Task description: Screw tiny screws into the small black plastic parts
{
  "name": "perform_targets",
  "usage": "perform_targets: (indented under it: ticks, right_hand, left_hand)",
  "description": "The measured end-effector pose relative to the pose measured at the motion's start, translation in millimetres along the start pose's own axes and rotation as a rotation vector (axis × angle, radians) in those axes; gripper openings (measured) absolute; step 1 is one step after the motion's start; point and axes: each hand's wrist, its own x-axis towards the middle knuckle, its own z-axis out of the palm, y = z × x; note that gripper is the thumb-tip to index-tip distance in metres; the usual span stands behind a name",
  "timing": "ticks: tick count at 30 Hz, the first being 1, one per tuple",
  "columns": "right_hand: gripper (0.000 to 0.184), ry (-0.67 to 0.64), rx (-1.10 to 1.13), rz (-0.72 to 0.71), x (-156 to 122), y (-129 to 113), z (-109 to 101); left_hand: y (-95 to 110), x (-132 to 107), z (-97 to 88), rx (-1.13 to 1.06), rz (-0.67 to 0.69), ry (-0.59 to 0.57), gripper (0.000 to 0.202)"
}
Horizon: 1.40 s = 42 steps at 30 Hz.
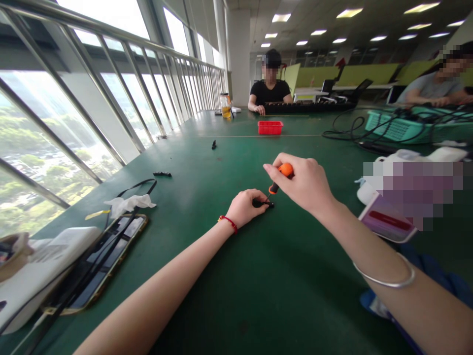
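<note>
Screwdriver (278,181) with an orange cap stood nearly upright in my right grip (303,185), which was closed around the handle with the cap showing between thumb and forefinger. Its tip pointed down onto a small black part (266,203) that lay on the green surface (221,296), roughly at the middle of the view. My left grip (246,207) was pinched on that part from the left side and pressed it to the surface; the fingers hid most of it, so I could not tell its shape. A red cord (229,222) circled my left wrist and a silver bangle (388,278) sat on my right forearm.

To my left, a phone (105,254) lay flat near the surface's edge with a crumpled tissue (129,202) just beyond it. Two loose black bits (162,173) (214,144) lay farther out, well apart from my work. A red tray (270,127) stood beyond them, toward the far end, where a person in a black shirt (269,91) sat with a hand on the surface beside a jar of yellow liquid (225,106). Cables (351,130) and a teal basket (395,127) lay off to the right.
</note>
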Motion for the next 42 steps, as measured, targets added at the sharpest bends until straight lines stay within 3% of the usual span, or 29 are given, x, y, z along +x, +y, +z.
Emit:
perform_targets:
  ticks: [3,8,11,15,19,23,27,34,38,42]
  right_hand:
    - [0.01,-0.019,-0.03,-0.001,-1,-5,-3]
    - [0.015,-0.025,-0.094,0.005,-2,-7,-5]
    - [0.026,0.002,-0.166,0.026,-2,-6,-3]
    - [0.012,0.007,-0.192,0.02,-2,-8,-4]
    - [0.016,-0.007,-0.178,0.003,-2,-10,-7]
    - [0.033,-0.004,-0.205,0.006,-3,-10,-7]
    - [0.011,-0.007,-0.18,0.009,-3,-13,-8]
    - [0.032,-0.04,-0.219,0.049,-2,-12,-9]
    - [0.01,-0.038,-0.201,0.037,-2,-14,-11]
    - [0.016,-0.054,-0.189,0.071,-2,-17,-13]
  left_hand:
    - [1,0,0.3,0.011,-0.012,0.005,0.01]
    - [4,-1,-0.4,0.085,-0.026,0.008,0.011]
    - [6,-1,-1.1,0.117,-0.014,0.005,0.011]
    - [6,-1,-1.2,0.147,-0.015,0.004,0.011]
    - [6,-1,-0.9,0.167,-0.015,0.014,0.012]
    - [7,-1,-1.1,0.138,-0.021,0.009,0.008]
    - [7,-2,-0.2,0.14,-0.03,0.026,0.012]
    - [0,1,0.9,-0.011,-0.037,-0.002,0.01]
    - [-2,2,-0.4,-0.079,-0.063,-0.037,0.013]
    - [0,2,-1.7,-0.097,-0.074,-0.049,0.013]
